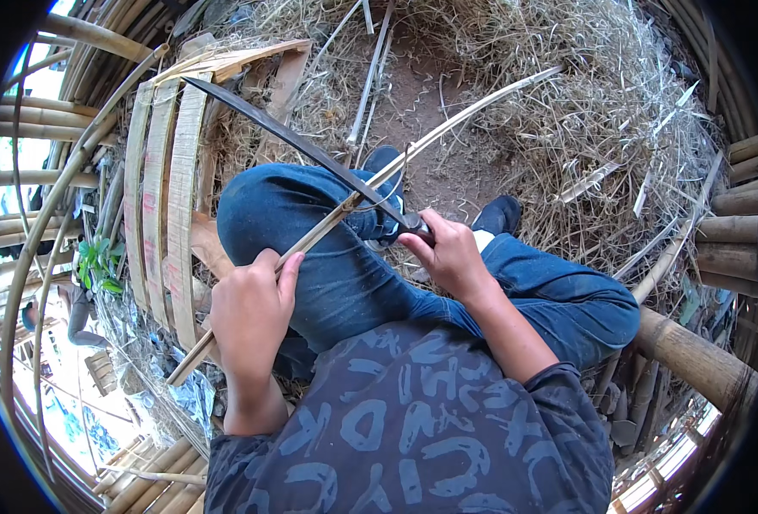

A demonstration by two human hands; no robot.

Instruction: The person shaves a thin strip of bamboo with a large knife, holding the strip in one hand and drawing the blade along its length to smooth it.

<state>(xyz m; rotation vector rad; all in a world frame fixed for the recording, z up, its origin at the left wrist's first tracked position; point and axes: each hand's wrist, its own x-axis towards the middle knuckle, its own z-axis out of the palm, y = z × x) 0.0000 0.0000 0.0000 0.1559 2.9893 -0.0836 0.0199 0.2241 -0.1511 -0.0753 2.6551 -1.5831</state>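
Note:
My left hand is closed round a long, pale bamboo strip, which slants from the lower left up to the right across my bent knee. In my right hand is the handle of a long, dark-bladed knife, its tip pointing to the upper left. Blade and strip cross above my shin, and the edge seems to touch the strip there. A thin curled sliver stands off the strip close to the crossing. Fingers hide the handle's far end.
Left of my knee stands a slatted wooden seat. Heaps of shavings cover the ground ahead, with loose strips among them. A thick bamboo pole lies at the right. Bamboo rails and a person are at the left.

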